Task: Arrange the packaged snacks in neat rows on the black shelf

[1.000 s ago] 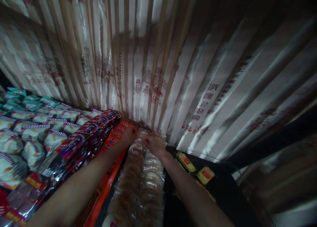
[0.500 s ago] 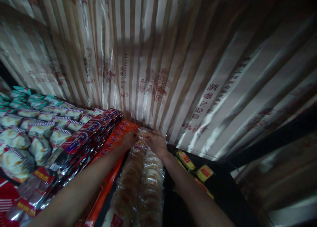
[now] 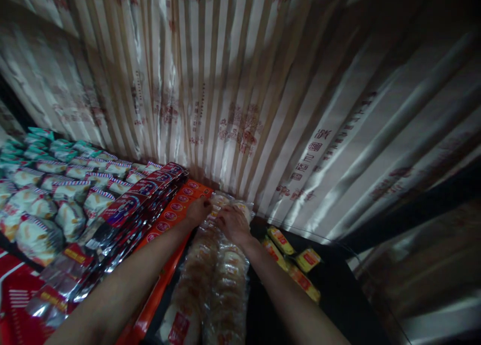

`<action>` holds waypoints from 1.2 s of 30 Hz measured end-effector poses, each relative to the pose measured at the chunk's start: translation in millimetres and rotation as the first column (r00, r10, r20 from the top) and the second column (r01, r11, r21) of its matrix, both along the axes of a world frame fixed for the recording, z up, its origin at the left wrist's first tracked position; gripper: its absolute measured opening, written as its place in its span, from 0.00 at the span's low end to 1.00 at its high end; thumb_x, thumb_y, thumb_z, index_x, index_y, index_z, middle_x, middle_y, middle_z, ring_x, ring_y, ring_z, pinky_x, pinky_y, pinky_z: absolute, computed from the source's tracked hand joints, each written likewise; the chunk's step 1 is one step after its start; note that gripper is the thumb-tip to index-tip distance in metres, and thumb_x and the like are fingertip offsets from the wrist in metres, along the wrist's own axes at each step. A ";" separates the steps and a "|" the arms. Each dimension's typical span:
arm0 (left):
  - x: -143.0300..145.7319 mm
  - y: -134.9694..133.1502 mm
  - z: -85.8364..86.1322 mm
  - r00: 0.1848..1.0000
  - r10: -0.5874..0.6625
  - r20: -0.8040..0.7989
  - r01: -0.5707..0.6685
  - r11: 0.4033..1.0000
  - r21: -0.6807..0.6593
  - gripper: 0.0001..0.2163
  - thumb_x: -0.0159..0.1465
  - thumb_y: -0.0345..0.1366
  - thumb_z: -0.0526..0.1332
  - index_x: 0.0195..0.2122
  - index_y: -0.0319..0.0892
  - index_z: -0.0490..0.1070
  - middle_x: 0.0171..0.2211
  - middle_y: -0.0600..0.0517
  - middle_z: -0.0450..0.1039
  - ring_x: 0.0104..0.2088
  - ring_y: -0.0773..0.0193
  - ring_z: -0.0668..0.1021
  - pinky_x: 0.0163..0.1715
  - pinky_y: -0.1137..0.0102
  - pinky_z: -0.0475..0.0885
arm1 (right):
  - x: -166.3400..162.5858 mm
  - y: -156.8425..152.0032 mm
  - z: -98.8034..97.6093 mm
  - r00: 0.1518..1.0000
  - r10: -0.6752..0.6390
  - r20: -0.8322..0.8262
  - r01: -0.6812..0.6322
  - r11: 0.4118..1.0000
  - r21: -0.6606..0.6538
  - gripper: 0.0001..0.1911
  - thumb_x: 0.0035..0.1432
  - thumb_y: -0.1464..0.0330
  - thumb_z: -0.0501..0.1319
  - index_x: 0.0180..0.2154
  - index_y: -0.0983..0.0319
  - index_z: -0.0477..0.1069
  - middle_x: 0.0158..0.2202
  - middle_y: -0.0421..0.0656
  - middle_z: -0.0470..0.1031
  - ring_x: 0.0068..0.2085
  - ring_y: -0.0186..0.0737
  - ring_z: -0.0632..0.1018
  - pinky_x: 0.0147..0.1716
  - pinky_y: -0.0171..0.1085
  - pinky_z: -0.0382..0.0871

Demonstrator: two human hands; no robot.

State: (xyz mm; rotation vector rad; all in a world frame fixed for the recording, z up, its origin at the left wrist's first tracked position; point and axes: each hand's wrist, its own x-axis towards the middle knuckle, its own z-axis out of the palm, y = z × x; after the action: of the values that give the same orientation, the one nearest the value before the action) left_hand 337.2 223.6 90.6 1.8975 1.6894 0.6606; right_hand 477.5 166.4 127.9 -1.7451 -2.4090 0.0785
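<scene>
Left hand (image 3: pixel 197 209) and right hand (image 3: pixel 233 223) are laid on clear biscuit packs (image 3: pixel 210 280); whether they are gripped cannot be told. Contents may be crushed by pressure.

My right hand (image 3: pixel 233 224) has slid back slightly at centre frame, baring the far ends of the biscuit packs (image 3: pixel 225 277); I see more yellow packets (image 3: pixel 307 259) lower right.

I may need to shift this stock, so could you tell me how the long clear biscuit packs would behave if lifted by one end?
Probably floppy: the clear packs are long film sleeves around separate round biscuits, so they would likely sag. The glossy film looks slippery. The biscuits may crack if bent.
</scene>
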 end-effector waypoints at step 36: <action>-17.6 -32.4 9.6 0.999 0.049 0.022 -0.049 0.999 0.013 0.10 0.59 0.37 0.55 0.37 0.37 0.69 0.34 0.48 0.75 0.33 0.64 0.74 0.32 0.72 0.66 | -10.5 -23.5 -1.4 0.999 -0.050 0.013 0.050 0.999 -0.005 0.13 0.58 0.63 0.54 0.33 0.61 0.76 0.38 0.47 0.76 0.43 0.41 0.73 0.46 0.38 0.58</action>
State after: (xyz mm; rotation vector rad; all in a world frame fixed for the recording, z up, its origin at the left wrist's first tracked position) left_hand 319.6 191.2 100.2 1.8569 1.7268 0.7102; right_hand 466.9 142.9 126.5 -1.8118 -2.3745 0.0679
